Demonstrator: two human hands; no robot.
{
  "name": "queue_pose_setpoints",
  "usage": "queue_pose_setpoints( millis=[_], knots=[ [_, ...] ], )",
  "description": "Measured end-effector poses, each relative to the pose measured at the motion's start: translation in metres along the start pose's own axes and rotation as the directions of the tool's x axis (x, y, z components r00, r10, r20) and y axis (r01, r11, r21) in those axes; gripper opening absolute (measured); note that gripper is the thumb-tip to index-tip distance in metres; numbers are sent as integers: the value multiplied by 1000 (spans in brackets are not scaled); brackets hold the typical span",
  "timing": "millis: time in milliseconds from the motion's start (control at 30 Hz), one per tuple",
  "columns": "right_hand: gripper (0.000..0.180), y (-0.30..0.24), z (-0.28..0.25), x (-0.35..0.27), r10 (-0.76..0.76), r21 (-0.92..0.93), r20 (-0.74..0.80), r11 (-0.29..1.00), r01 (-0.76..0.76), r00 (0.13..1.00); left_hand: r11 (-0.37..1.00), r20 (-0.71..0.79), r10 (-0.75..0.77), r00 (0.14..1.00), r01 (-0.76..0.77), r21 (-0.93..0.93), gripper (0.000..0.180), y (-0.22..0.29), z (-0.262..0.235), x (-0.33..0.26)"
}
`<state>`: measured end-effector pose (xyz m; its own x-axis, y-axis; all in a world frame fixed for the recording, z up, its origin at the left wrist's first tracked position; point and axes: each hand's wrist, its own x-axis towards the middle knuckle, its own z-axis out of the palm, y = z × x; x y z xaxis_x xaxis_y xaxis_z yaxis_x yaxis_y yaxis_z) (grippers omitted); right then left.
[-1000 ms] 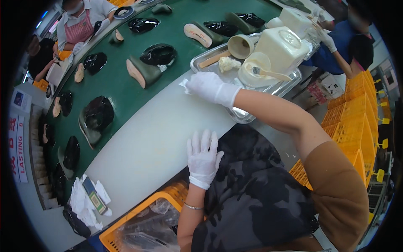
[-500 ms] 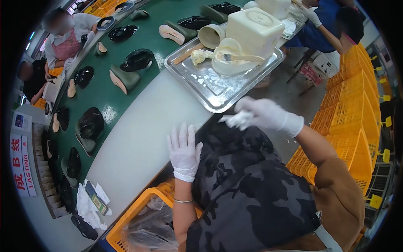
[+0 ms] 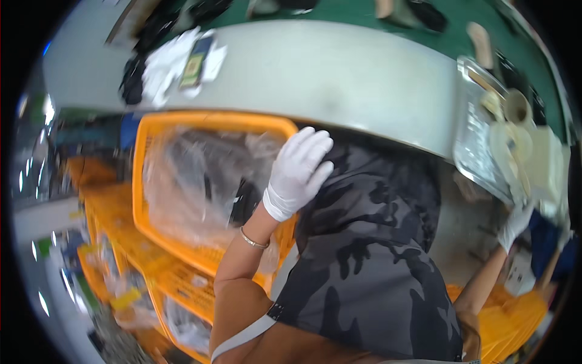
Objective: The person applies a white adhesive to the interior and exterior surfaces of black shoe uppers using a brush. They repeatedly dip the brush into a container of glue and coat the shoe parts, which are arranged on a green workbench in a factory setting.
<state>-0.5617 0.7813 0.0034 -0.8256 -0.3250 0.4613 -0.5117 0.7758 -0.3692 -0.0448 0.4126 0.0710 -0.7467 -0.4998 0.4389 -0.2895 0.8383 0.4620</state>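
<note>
My left hand (image 3: 297, 174), in a white glove, hovers by the right rim of an orange crate (image 3: 138, 182). Its fingers are stretched out and it holds nothing. The crate holds a clear plastic bag (image 3: 182, 200) with dark things inside. At the far right, my gloved right hand (image 3: 515, 227) reaches to the near edge of a metal tray (image 3: 476, 142), close to a brush handle (image 3: 522, 176) and a white container (image 3: 544, 161). Blur and distance hide its fingers, so I cannot see whether anything is in them.
A pale worktop (image 3: 339, 73) runs across the front, with white cloths (image 3: 163, 70) and a phone-like slab (image 3: 195, 64) at its left. Beyond it, shoes (image 3: 424, 15) stand on a green surface. More orange crates (image 3: 145, 242) are at the left. Another person's gloved hand (image 3: 564, 238) shows at the far right.
The view has swung left, bringing the crate to the middle. My left hand has lifted off the worktop to the crate. My right hand, which held crumpled white material, has moved to the tray.
</note>
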Motion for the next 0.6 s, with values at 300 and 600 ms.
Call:
queue_pose_setpoints(
  millis=[300, 600],
  knots=[
    [37, 41, -42, 26, -7, 390, 53, 921, -14, 999, 554, -399, -822, 407, 734, -393, 10, -89, -2, -179],
    [26, -152, -80, 9, -297, 344, -415, 824, 451, 860, 479, 30, -877, 479, 878, 7, 28, -105, 25, -213]
  ],
)
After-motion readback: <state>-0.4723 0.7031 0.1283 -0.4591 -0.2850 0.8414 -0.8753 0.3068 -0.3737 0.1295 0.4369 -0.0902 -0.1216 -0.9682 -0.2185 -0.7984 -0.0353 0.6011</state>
